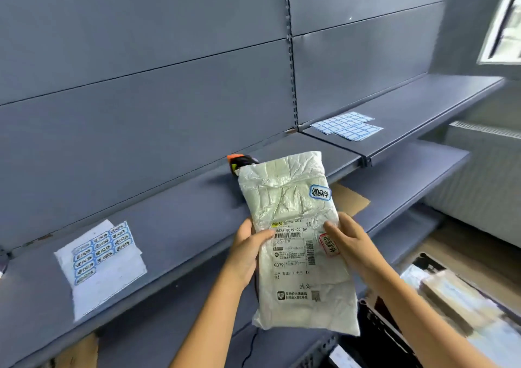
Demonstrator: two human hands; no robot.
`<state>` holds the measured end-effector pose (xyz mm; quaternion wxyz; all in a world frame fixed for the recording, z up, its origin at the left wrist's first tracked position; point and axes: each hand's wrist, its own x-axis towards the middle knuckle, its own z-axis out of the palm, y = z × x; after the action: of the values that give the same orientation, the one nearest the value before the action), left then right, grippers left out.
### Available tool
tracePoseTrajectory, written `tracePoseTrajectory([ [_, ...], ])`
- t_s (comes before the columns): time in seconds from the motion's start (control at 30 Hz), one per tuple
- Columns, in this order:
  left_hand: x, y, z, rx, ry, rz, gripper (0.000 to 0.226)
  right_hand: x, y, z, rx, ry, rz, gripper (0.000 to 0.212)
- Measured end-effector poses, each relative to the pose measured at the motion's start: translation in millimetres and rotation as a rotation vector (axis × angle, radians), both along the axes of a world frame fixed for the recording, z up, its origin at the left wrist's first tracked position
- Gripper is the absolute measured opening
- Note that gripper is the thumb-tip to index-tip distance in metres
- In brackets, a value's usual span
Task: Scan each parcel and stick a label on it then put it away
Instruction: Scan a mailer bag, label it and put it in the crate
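Parcel [293, 198] hangs over the shelf [174, 221]; our left hand [245, 254] and right hand [352, 240] grip its sides, fingers [332, 228] curled.

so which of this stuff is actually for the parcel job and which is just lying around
For the job: parcel in the left hand and right hand; scanner behind it; written label sheet; blank label sheets.
Just lying about: cardboard piece; radiator; window.

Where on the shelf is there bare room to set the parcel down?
Bare shelf lies between the written label sheet and the scanner, and right of the blank label sheets. It is crowded by the scanner, behind the parcel.
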<state>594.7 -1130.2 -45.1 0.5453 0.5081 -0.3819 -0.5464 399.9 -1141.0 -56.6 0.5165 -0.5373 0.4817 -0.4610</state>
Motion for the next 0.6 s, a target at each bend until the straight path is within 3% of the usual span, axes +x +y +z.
tracePoseTrajectory([
  [0.13,-63.1,-18.5,-13.0,0.047,-0.173,-0.292,0.023,-81.8,35.4,-7.3,0.008,-0.011,-0.237,0.007],
  [0.2,-94.2,-23.8,-20.4,0.060,-0.285,-0.451,0.020,-130.1,60.0,-11.1,-0.001,0.000,-0.386,0.018],
  [0.3,-128.0,-24.0,-35.8,0.066,-0.416,-0.620,0.017,-180.8,101.5,-16.9,0.007,-0.009,-0.579,0.018],
  [0.37,-151.6,-23.4,-47.2,0.063,-0.488,-0.714,0.014,-197.6,130.8,-20.7,0.015,-0.005,-0.725,0.005],
  [0.6,-246.5,11.5,-72.8,0.036,-0.604,-1.001,0.014,-222.3,220.8,-31.0,0.091,-0.044,-1.027,0.008],
])
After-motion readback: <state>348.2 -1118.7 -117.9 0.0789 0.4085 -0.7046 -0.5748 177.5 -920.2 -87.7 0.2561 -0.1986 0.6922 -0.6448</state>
